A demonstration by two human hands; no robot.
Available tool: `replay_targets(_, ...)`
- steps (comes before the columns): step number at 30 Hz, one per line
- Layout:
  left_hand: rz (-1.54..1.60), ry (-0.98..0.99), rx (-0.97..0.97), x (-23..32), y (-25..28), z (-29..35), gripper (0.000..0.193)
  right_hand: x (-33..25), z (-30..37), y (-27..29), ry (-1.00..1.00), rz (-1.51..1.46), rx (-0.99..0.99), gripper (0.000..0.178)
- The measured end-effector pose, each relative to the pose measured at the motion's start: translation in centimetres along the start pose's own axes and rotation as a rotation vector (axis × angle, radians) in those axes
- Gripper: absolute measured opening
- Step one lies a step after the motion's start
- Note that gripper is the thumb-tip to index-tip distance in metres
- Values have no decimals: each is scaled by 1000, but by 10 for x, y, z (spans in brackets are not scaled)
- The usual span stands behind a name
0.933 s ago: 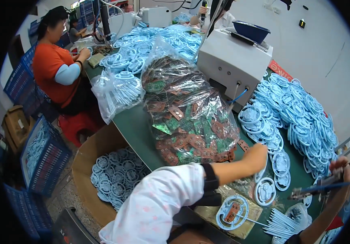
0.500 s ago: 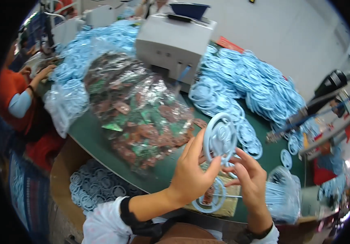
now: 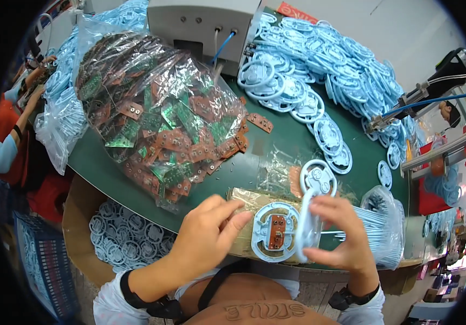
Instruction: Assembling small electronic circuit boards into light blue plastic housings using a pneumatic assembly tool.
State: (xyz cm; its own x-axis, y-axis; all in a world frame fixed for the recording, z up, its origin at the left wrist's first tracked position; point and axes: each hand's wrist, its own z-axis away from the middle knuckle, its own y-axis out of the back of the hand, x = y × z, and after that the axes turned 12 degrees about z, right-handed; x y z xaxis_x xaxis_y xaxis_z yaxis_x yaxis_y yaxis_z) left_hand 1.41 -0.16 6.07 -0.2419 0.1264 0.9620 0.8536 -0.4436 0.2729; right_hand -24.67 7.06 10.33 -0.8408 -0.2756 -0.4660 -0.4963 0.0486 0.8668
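Note:
My right hand [image 3: 344, 233] grips a light blue plastic toy steering wheel [image 3: 307, 230] by its rim, tilted nearly edge-on. My left hand [image 3: 203, 235] is empty, thumb and forefinger apart, just left of another blue wheel [image 3: 256, 230]. That wheel lies back side up on a tape-wrapped block [image 3: 243, 199], with a brown circuit board [image 3: 277, 232] in its middle. Just beyond the held wheel, one more blue wheel [image 3: 319, 177] lies face up.
A clear bag of brown and green circuit boards [image 3: 173, 124] covers the table's left. Heaped wheels [image 3: 330, 65] fill the far right, near a grey machine [image 3: 200, 27]. Bagged blue sticks [image 3: 376, 233] lie at right. A carton [image 3: 81, 216] holds wheels; a co-worker's arm [image 3: 21, 119] shows left.
My left hand has let go of the raised wheel and moved left. My right hand has lowered a wheel beside the one with the board. The view has tilted down.

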Motion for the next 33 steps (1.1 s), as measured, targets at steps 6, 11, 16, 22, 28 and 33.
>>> replay_targets(6, 404, 67, -174, -23, -29, 2, 30, -1, 13, -41, 111, 81, -95, 62)
replay_targets(11, 1078, 455, -377, -25, -25, -5, 34, -2, 21, -41, 141, 99, 37, 65)
replay_targets(16, 1104, 437, -428, -22, -26, -4, 33, -4, 22, -38, 193, 104, 64, 66)
replay_targets(22, 1056, 327, -455, -22, -28, -2, 29, -7, 25, -36, 214, 112, 90, 67)
replay_targets(28, 785, 335, -392, 2, -20, 2, 28, -20, 26, -42, 184, 204, 59, 57)
replay_targets(33, 821, 363, -242, 3, -9, 2, 32, -24, 31, -39, 101, 171, 296, 40)
